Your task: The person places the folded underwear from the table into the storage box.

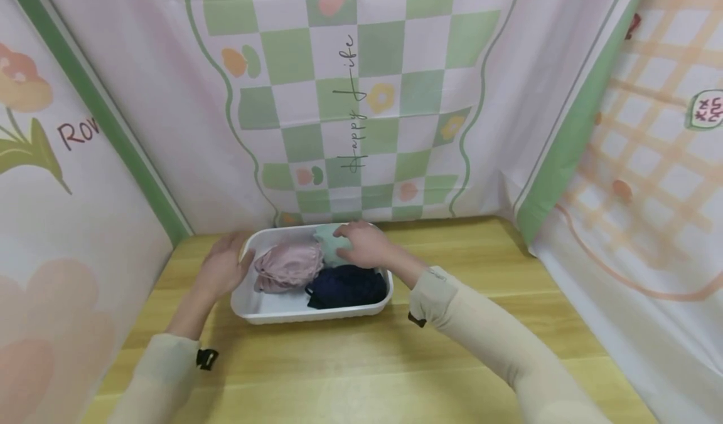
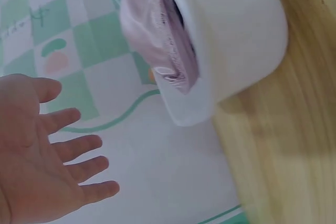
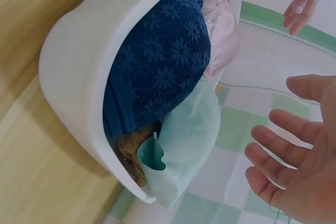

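A white plastic bin holds folded bras. The pink satin bra lies at the left, the navy lace bra at front right, and the mint green bra at back right. In the right wrist view, brownish lace shows between the navy and mint cups. My left hand is at the bin's left rim, fingers spread and holding nothing. Over the mint bra, my right hand hovers with fingers apart; its palm is bare in the right wrist view.
The bin stands on a wood-grain table, near its back edge. Behind it hangs a green checked curtain. Printed cloth borders the left side, and more cloth hangs at the right.
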{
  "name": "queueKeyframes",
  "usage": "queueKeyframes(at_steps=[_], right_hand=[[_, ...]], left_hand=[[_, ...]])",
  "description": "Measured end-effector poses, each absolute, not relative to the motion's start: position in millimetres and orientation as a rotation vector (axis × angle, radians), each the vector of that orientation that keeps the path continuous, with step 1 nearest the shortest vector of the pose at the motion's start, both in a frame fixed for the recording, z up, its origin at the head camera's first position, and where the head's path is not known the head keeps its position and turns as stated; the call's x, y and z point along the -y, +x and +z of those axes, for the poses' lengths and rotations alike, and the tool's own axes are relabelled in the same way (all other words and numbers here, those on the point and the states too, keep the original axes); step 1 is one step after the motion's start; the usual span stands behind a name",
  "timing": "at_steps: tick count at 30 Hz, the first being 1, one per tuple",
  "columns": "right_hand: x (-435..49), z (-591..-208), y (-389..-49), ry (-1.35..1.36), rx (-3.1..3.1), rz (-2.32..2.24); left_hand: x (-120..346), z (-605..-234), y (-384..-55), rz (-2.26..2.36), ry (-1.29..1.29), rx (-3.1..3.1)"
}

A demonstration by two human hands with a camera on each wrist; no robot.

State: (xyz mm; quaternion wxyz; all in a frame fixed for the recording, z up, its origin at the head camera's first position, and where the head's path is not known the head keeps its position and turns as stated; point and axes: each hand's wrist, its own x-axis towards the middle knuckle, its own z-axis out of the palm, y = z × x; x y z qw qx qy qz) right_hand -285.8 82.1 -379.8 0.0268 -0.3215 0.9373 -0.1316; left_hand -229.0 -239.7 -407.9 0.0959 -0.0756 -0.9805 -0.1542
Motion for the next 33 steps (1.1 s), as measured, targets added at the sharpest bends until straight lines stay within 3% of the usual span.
queueKeyframes(at_steps=[19, 33], right_hand=[[-138, -371, -225, -1.118, -2.797, -0.419], [-183, -355, -201, -1.081, -2.885, -0.422]], left_hand=[[185, -373, -176, -0.430, -0.781, 3.031], [151, -353, -154, -0.430, -0.934, 3.095]])
